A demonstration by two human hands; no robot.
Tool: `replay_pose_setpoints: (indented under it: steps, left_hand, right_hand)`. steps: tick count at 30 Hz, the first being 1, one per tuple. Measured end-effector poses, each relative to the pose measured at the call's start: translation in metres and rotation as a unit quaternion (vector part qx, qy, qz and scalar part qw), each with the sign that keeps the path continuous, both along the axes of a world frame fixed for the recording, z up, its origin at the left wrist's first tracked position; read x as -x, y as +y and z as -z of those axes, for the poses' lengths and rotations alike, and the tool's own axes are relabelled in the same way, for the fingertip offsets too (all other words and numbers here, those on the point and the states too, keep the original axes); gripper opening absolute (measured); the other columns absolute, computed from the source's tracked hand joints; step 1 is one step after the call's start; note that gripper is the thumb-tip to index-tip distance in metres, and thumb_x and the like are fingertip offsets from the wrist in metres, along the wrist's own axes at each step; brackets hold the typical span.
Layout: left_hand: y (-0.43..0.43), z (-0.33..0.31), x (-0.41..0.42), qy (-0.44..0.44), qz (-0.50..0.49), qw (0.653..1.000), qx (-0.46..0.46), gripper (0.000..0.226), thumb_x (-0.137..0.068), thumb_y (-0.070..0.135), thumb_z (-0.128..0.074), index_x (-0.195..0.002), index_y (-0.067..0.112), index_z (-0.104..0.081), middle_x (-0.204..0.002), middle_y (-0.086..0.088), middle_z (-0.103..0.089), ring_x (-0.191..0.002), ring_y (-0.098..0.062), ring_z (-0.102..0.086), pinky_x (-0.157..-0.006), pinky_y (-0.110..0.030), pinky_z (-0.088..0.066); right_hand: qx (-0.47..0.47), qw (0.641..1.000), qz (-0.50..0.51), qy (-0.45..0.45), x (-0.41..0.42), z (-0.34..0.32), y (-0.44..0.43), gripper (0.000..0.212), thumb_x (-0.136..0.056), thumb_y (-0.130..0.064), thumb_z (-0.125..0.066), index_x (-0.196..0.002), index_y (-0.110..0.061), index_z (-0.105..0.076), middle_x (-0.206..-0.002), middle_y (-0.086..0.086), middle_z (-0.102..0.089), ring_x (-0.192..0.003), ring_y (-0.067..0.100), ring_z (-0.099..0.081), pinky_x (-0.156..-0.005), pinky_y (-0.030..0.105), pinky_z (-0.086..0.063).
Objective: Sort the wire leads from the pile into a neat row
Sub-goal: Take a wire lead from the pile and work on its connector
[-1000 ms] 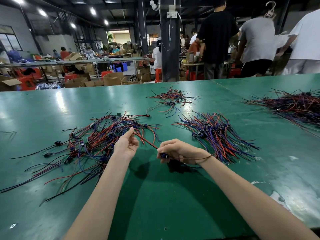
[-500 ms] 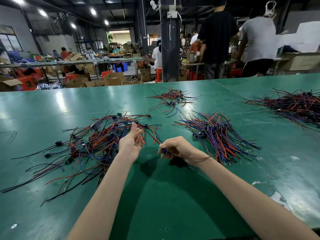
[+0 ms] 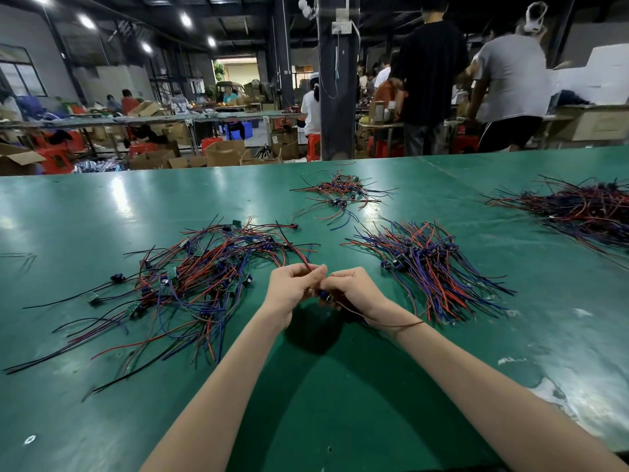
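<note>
1. I see the green table (image 3: pixel 340 386) filling my view.
2. The tangled pile (image 3: pixel 190 284) sprawls at 9 o'clock from the hands; a combed row (image 3: pixel 425 267) lies at 2 o'clock.
3. My left hand (image 3: pixel 292 287) and right hand (image 3: pixel 354 291) touch, both pinching 1 wire lead (image 3: pixel 304 258) above the table.

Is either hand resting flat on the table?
No: left hand and right hand are both pinched on one wire lead.

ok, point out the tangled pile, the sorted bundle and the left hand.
tangled pile (image 3: pixel 204 277): head view, dense middle of the wires.
sorted bundle (image 3: pixel 429 264): head view, centre where the leads cross.
left hand (image 3: pixel 292 287): head view, back of the hand.
</note>
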State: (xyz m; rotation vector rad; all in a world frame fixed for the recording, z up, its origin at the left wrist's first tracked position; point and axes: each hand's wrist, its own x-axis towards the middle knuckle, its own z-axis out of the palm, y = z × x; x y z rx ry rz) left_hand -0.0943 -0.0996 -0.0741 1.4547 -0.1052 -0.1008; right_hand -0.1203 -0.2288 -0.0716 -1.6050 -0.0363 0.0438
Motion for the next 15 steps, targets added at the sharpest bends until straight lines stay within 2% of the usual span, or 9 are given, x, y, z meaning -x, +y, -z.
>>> replay_pose_setpoints:
  steps: [7, 11, 15]
  left_hand:
    - [0.001, 0.004, -0.004, -0.055, -0.031, 0.996, -0.062, 0.017, -0.079, 0.014, -0.076, -0.063, 0.011, -0.067, -0.046, 0.005, -0.057, -0.042, -0.005, -0.041, -0.045, -0.015, -0.035]
    - [0.006, 0.003, -0.008, -0.078, -0.081, 0.99, -0.085, 0.025, -0.078, 0.017, -0.077, -0.057, 0.01, -0.065, -0.047, 0.001, -0.052, -0.045, -0.009, -0.037, -0.05, -0.024, -0.032]
    - [0.022, -0.001, -0.015, -0.041, -0.147, 0.987, -0.047, 0.025, -0.078, 0.019, -0.077, -0.059, 0.008, -0.065, -0.047, 0.001, -0.05, -0.05, -0.014, -0.037, -0.054, -0.027, -0.034]
  right_hand:
    - [0.006, 1.0, -0.01, -0.005, 0.003, -0.002, 0.0, 0.02, -0.085, 0.003, -0.059, -0.068, -0.001, -0.069, -0.047, 0.003, -0.062, -0.034, 0.005, -0.046, -0.036, 0.013, -0.035]
    - [0.012, 1.0, -0.021, -0.004, 0.003, -0.002, 0.001, 0.019, -0.084, 0.0, -0.062, -0.067, -0.001, -0.07, -0.048, 0.005, -0.062, -0.035, 0.007, -0.049, -0.037, 0.013, -0.036]
    - [0.038, 0.998, -0.057, -0.009, 0.002, -0.002, 0.001, 0.021, -0.085, -0.003, -0.062, -0.066, -0.002, -0.07, -0.05, 0.007, -0.063, -0.038, 0.008, -0.052, -0.041, 0.014, -0.039]
